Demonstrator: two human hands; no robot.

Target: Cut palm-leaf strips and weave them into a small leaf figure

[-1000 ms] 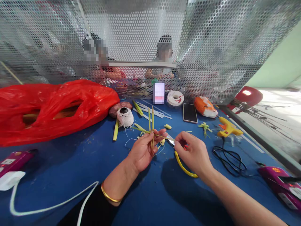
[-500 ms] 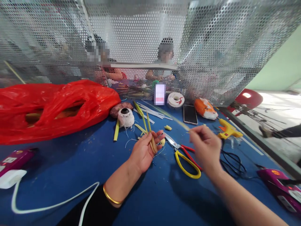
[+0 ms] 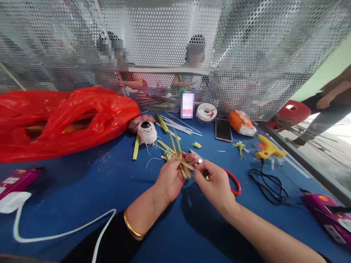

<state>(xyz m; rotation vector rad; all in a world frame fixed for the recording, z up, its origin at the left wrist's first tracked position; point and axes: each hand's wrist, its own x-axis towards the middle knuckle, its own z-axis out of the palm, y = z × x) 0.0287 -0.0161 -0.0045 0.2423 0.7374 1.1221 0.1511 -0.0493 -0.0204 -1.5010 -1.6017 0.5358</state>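
Yellow-green plant stalks (image 3: 185,170) are gripped between the fingers and thumb of my left hand (image 3: 172,178), their thin ends pointing up and away. A pale narrow strip (image 3: 188,165) crosses over them; its near end is pinched by my right hand (image 3: 215,182), close to the left fingertips. Beneath and beyond my right hand lie scissors (image 3: 236,182) with red and yellow handles, partly covered. A white thread ball (image 3: 147,132) with a black centre sits beyond my left hand, near loose white strips (image 3: 178,126).
A red plastic bag (image 3: 109,109) fills the left. Toward the right lie a black phone (image 3: 223,129), an orange-white packet (image 3: 241,123), a yellow glue gun (image 3: 269,148) and its cable. A white tape roll (image 3: 206,112) stands near the perforated screen. People are beyond it; another person stands at right.
My right hand has moved left to my left hand, bringing the pale strip across the stalks and covering more of the scissors. A person has come into view at the far right.
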